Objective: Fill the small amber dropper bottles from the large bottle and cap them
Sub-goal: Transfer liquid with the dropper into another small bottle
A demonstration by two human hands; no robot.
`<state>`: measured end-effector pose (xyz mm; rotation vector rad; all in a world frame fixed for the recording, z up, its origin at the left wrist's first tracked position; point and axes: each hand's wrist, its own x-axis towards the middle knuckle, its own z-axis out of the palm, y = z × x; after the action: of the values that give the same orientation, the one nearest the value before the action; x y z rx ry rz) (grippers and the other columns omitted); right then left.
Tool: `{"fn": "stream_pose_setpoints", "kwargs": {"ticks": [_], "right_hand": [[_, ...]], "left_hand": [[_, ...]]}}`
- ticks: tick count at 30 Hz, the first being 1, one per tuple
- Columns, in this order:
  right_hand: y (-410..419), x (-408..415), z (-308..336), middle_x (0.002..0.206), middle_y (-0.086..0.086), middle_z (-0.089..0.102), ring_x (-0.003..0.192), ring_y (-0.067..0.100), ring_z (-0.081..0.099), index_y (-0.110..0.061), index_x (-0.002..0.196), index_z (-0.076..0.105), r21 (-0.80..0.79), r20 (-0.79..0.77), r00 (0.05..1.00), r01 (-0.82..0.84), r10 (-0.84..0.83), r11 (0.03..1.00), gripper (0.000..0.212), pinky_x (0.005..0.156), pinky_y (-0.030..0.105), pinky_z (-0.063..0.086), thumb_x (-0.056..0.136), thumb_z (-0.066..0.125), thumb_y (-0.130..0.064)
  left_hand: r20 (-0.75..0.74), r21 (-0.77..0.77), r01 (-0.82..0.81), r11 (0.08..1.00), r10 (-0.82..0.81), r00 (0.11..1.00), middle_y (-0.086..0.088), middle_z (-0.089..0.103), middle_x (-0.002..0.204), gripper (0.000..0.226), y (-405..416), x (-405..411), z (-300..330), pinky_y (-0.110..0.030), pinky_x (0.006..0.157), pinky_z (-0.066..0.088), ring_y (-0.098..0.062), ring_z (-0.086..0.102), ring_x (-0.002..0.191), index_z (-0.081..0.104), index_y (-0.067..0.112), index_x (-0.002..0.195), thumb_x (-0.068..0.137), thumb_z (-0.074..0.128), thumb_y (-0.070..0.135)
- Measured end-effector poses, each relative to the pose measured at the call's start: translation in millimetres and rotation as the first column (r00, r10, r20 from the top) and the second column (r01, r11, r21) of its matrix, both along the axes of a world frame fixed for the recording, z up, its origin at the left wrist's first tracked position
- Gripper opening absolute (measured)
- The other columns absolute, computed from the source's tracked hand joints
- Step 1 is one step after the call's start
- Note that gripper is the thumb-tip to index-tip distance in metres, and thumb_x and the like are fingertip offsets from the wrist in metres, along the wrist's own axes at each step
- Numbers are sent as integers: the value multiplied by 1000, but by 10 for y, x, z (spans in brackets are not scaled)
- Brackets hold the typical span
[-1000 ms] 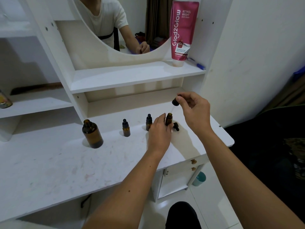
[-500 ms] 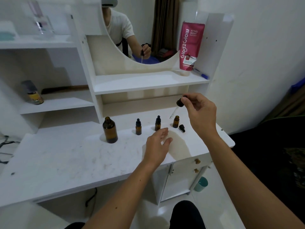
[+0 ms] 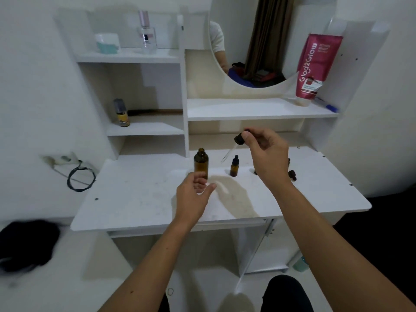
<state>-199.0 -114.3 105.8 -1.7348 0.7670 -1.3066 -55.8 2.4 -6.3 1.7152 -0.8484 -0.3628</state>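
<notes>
The large amber bottle stands uncapped on the white table. My left hand hovers just in front of it with relaxed fingers, holding nothing. My right hand pinches the black bulb of a dropper, whose glass pipette slants down to the left above the table. A capped small amber bottle stands between the large bottle and my right hand. Other small bottles are mostly hidden behind my right hand. A loose black cap lies right of my wrist.
A pink tube leans on the shelf under the round mirror. The left shelves hold a small yellow bottle, a perfume bottle and a jar. A wall socket with a black cable is at the left.
The view swung left. My left hand moved left from the small bottles toward the large bottle. My right hand carried the dropper leftward, pipette tip nearing the large bottle.
</notes>
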Motion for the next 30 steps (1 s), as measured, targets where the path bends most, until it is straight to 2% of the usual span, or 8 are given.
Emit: {"fn": "stream_pose_setpoints", "kwargs": {"ticks": [5,10,13,16,21,25,28,30], "right_hand": [[42,312,125,104,-5,79,101,8,75,-19,113,77,-23,33,999,-31,32,999,14,97,26,59,100,73,-19],[48,518,224,105,-5,79,101,5,74,-14,116,77,-40,36,998,-41,42,998,17,94,17,56,100,72,-19],[27,591,212,103,-10,78,98,2,73,-15,115,77,-77,-11,998,-62,61,995,16,90,14,55,100,72,-18],[12,654,138,103,-8,78,98,3,74,-16,114,76,-106,-74,993,-105,97,989,16,90,14,55,99,73,-16],[-22,784,38,103,-3,79,100,9,75,-17,113,77,-118,-148,980,-149,131,982,15,93,18,57,97,75,-17],[-46,852,-61,101,-10,77,98,5,74,-17,117,78,-79,-239,961,-161,138,984,21,92,15,56,96,76,-20],[-55,872,-158,100,-5,77,94,10,74,-15,110,81,-86,-278,953,-152,123,985,15,90,19,57,96,77,-20],[-53,880,-199,97,-3,78,91,9,73,-15,104,81,-110,-293,952,-128,91,986,10,85,15,55,95,77,-20]], "left_hand": [[22,9,-106,994,106,994,4,62,122,55,58,296,25,-29,95,56,-14,62,106,56,24,126,81,86,35],[21,97,-28,995,26,999,5,55,145,74,-76,463,49,-41,108,50,-16,56,127,47,27,142,80,86,38],[-14,94,33,995,-31,999,5,58,143,72,-150,483,42,-38,109,49,-17,58,127,49,25,143,81,86,35],[-9,79,58,995,-57,998,7,64,134,60,-174,504,26,-35,108,49,-15,60,121,56,24,138,85,83,32],[-2,65,81,995,-81,997,11,66,119,47,-163,531,9,-14,92,43,-9,60,109,61,22,131,88,80,29],[5,58,78,995,-78,997,11,67,120,46,-177,538,-11,-15,93,45,-7,61,107,62,22,130,88,80,29],[17,62,73,995,-74,997,15,65,116,45,-183,543,-24,-6,86,41,-5,60,105,61,23,130,89,79,30],[23,66,66,996,-67,997,14,65,117,45,-193,547,-33,-6,85,39,-4,59,104,61,22,130,89,79,30]]}}
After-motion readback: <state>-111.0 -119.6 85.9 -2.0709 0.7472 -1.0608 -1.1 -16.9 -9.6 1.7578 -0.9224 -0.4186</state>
